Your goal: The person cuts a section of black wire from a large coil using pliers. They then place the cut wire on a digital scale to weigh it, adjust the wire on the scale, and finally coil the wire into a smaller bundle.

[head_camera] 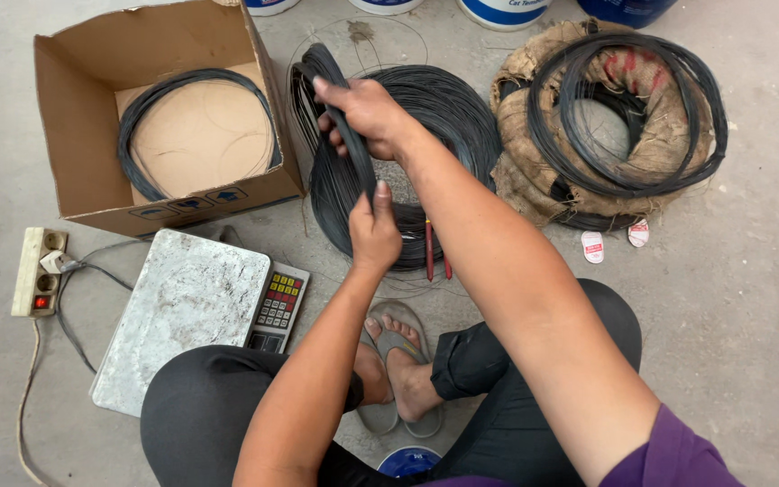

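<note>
Large wire coil [444, 117] lies on the floor at 12 o'clock from my feet: thin dark strands, densely wound. My right hand [367, 113] and left hand [374, 230] are both closed around a smaller wire bundle [353, 149] lifted above it. Risk, in my judgement: springy loops could slip the grip and tangle. Cardboard box [74, 117] sits at 10 o'clock; the scale [182, 307] at 8 o'clock.

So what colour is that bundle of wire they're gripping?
Dark grey, almost black. The head view shows the wire bundle clearly, held by both the left hand and right hand.
</note>
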